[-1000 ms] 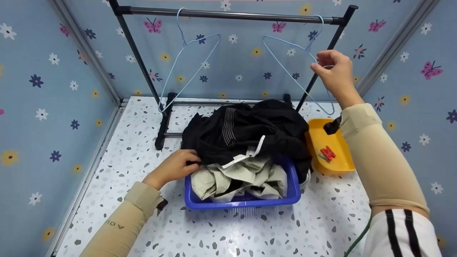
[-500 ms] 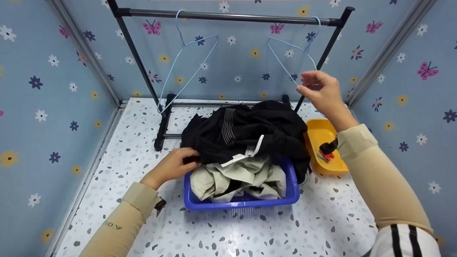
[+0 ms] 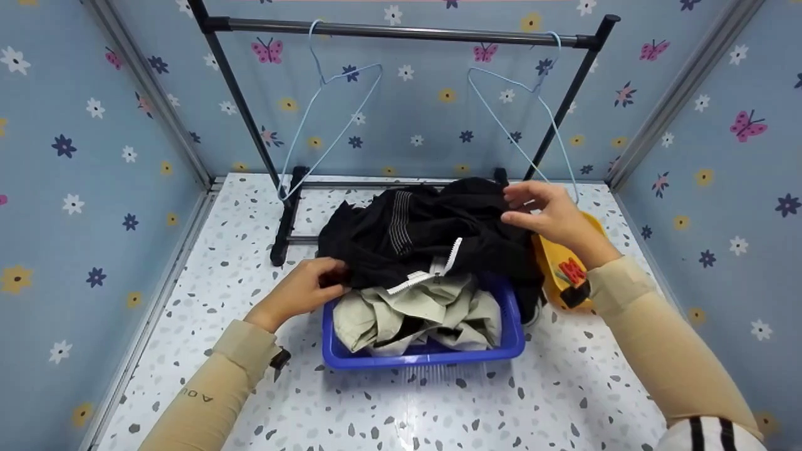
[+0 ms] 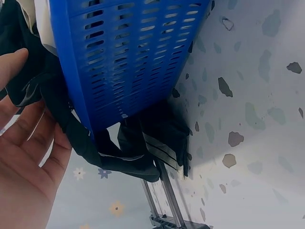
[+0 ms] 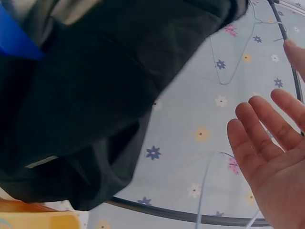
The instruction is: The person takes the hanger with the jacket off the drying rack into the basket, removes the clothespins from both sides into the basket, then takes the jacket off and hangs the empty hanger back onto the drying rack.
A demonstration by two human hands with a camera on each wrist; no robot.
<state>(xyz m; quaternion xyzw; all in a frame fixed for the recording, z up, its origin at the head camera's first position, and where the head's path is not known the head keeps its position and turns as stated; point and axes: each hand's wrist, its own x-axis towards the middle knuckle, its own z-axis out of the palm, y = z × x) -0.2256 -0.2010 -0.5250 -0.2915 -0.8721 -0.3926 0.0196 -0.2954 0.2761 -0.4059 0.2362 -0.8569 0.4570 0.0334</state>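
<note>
A black jacket (image 3: 432,219) with white stripes and a white zipper lies bunched over the back of a blue basket (image 3: 426,360). Pale grey-green cloth (image 3: 432,307) fills the basket's front. My left hand (image 3: 304,288) is at the jacket's left edge. In the left wrist view its fingers (image 4: 35,121) lie loosely behind a dark fold, with the thumb spread apart on the other side. Over the jacket's right side hovers my right hand (image 3: 551,216), fingers spread and holding nothing; the right wrist view shows its palm (image 5: 281,176) apart from the cloth.
Two light blue wire hangers, a left one (image 3: 307,116) and a right one (image 3: 501,122), hang from the black rack's bar (image 3: 401,30). A yellow tray (image 3: 554,285) with red clothespins (image 3: 571,271) stands right of the basket, partly behind my right arm.
My right hand has come down and left from the right hanger to the jacket's right side. The left hand stays at the jacket's left edge, nearly still.
</note>
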